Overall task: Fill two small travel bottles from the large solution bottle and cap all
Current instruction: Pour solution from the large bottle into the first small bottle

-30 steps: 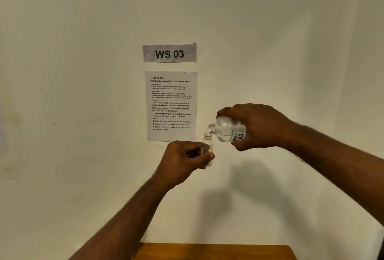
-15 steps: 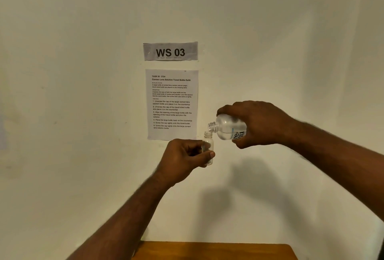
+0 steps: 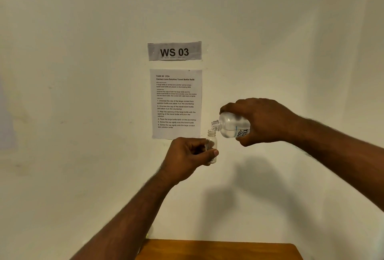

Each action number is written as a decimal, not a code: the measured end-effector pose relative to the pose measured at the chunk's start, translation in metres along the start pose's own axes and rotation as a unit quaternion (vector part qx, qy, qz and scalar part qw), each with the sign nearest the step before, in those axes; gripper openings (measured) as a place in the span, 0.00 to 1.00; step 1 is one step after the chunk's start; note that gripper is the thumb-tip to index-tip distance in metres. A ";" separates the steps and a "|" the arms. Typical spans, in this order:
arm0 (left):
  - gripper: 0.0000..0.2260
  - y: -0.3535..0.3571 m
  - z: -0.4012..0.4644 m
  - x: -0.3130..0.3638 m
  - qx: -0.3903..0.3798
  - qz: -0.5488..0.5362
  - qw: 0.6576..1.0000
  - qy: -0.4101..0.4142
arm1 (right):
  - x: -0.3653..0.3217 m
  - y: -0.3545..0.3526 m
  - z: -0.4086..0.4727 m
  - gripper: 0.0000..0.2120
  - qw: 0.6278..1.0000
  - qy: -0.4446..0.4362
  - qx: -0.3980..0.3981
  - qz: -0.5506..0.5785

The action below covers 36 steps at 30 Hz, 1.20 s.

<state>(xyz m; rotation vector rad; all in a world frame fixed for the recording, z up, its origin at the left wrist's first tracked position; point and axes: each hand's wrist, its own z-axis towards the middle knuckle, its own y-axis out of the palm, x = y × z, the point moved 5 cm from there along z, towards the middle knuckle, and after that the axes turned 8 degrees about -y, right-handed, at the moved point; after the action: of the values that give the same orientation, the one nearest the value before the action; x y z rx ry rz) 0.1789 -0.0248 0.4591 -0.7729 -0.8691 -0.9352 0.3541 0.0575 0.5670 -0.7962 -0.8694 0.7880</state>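
My left hand (image 3: 190, 156) grips a small clear travel bottle (image 3: 212, 142), upright and uncapped, in mid-air in front of the wall. My right hand (image 3: 262, 120) holds the large clear solution bottle (image 3: 231, 125), tipped on its side with its open neck pointing left, just above the small bottle's mouth. Clear liquid lies in the large bottle's lower half. Its label shows dark letters beside my fingers. No caps and no second travel bottle are in view.
A strip of wooden tabletop (image 3: 218, 249) shows at the bottom edge, below my hands. On the pale wall hang a "WS 03" sign (image 3: 174, 51) and a printed task sheet (image 3: 176, 103).
Both hands and the two bottles have stayed almost still. The large bottle's neck hovers a touch closer over the small bottle's mouth.
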 end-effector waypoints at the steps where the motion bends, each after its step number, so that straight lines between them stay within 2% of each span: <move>1: 0.08 0.000 0.000 0.000 -0.004 -0.003 1.000 0.000 | 0.000 0.000 0.000 0.36 1.000 0.000 0.000 0.001; 15: 0.10 -0.001 0.000 -0.001 -0.008 -0.018 1.000 0.002 | -0.001 -0.003 0.000 0.36 1.000 -0.003 0.001 -0.011; 36: 0.07 -0.006 -0.003 -0.002 -0.007 -0.006 1.000 0.011 | -0.006 -0.003 0.002 0.36 1.000 -0.006 -0.002 -0.010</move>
<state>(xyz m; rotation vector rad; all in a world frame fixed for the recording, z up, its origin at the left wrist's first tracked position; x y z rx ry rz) 0.1739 -0.0285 0.4567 -0.7695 -0.8496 -0.9596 0.3500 0.0513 0.5684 -0.7853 -0.8888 0.7747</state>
